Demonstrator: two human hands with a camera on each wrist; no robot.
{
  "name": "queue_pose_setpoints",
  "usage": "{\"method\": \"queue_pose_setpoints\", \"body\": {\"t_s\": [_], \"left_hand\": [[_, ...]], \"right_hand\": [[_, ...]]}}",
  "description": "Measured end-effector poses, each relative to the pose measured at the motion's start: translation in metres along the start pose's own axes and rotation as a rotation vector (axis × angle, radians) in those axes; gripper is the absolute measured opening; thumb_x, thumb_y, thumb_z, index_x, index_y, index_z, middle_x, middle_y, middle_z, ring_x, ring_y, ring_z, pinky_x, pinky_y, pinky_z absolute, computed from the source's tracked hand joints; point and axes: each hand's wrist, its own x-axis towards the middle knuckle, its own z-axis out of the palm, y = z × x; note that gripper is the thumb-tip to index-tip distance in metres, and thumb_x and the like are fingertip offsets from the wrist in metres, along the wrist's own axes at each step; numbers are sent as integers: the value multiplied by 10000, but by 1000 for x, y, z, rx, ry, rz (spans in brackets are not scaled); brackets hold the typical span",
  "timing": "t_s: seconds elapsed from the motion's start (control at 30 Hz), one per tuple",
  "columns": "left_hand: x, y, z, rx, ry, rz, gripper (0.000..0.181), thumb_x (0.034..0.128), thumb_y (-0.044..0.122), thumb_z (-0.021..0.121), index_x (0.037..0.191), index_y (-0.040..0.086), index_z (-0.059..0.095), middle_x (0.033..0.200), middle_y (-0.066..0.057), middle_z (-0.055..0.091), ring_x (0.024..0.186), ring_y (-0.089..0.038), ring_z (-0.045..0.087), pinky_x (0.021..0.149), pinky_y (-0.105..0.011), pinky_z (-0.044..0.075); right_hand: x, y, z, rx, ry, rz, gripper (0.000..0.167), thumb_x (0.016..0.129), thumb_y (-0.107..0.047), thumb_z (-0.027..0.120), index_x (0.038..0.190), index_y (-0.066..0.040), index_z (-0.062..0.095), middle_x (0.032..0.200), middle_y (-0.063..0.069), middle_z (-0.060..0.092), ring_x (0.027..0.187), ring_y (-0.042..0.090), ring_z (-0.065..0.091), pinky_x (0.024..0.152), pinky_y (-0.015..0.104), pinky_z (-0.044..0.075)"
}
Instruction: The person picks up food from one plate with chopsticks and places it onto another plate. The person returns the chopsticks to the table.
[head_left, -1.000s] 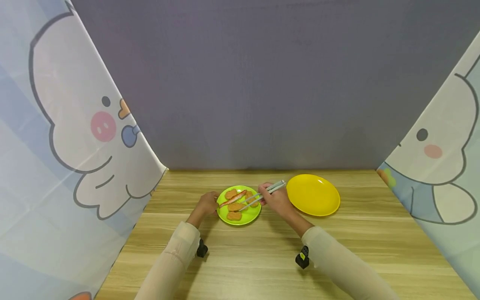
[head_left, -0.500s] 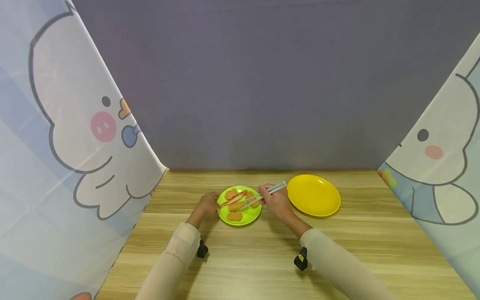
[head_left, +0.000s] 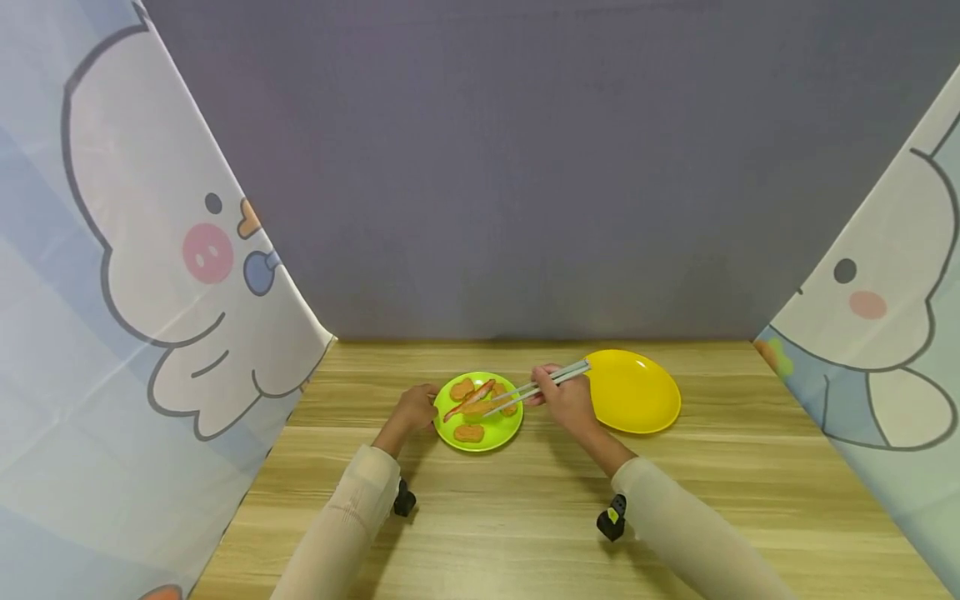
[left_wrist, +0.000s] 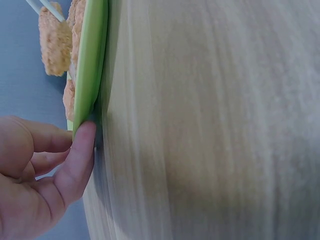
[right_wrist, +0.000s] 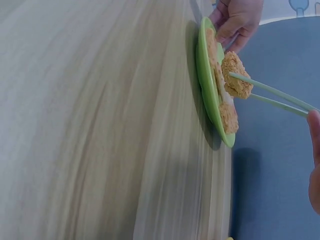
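Note:
My left hand (head_left: pixel 414 407) pinches the left rim of a green plate (head_left: pixel 495 437), thumb and fingers on its edge in the left wrist view. With my right hand (head_left: pixel 564 402) I grip a pair of pale chopsticks (head_left: pixel 558 377). Between their tips a breaded nugget (right_wrist: pixel 236 75) is held, raised off the plate in both wrist views. On the plate lie other nuggets (head_left: pixel 469 433) and a red-and-white strip (head_left: pixel 457 410), partly covered by the raised nugget in the head view.
A larger yellow plate (head_left: pixel 637 396) stands right of the green one, behind my right hand. The wooden table (head_left: pixel 480 533) meets a grey panel (head_left: pixel 480 183) at the back, and printed cloths hang at both sides.
The chopsticks have closed on the middle nugget and lifted it. My right hand has shifted slightly right; the strip's left end has moved a little. My left hand stays at the rim.

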Motion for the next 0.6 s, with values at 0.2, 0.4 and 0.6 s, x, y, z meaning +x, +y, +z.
{"method": "queue_pose_setpoints", "body": {"t_s": [0.2,0.4,0.6], "left_hand": [[1,0,1,10,5,-14,486,867,-95,547,1339,-8,622,1233,-243,699,893,-256,751,633,-302,634],[1,1,1,20,12,-11,493,853,-102,546,1332,-16,623,1214,-252,704,876,-259,754,624,-305,631],[1,0,2,13,13,-18,489,857,-105,542,1331,-15,624,1194,-247,711,851,-255,754,619,-302,629]], "right_hand": [[6,9,-12,61,58,46,261,1006,-61,588,947,169,697,856,373,686,635,382,733,615,457,622],[14,37,-26,127,119,72,268,1004,-92,609,975,156,707,800,197,726,568,154,726,579,367,628],[15,45,-46,117,169,10,315,1016,-120,596,977,180,684,886,376,679,545,41,697,556,298,617]]}}
